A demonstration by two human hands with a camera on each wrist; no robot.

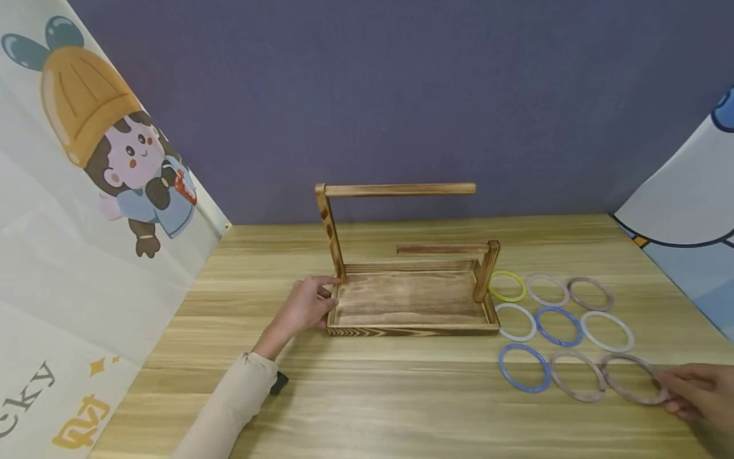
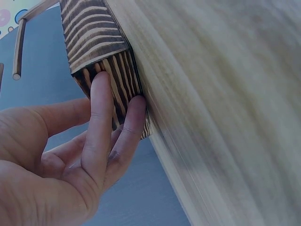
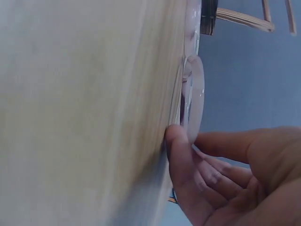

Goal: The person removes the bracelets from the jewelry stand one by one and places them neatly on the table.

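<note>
A brown wooden bangle stand (image 1: pixel 413 329) has a tray base and two upright posts, each carrying a horizontal bar. My left hand (image 1: pixel 306 303) touches its left end by the taller post; in the left wrist view, extended fingers (image 2: pixel 99 110) press against the striped end face. At the far right, my right hand (image 1: pixel 699 389) pinches a mauve bangle (image 1: pixel 616 386) between thumb and fingers. The right wrist view shows this bangle (image 3: pixel 198 101) tilted, its held side slightly off the table. A pinkish bangle (image 1: pixel 578 396) lies just left of it.
More bangles lie in rows right of the stand, including a yellow one (image 1: pixel 507 299), a blue one (image 1: pixel 524 387) and a white one (image 1: pixel 608 349). A small black object (image 1: pixel 279 384) is partly behind the left sleeve. A dark blue panel (image 1: pixel 401 95) borders the wooden table (image 1: pixel 373 408).
</note>
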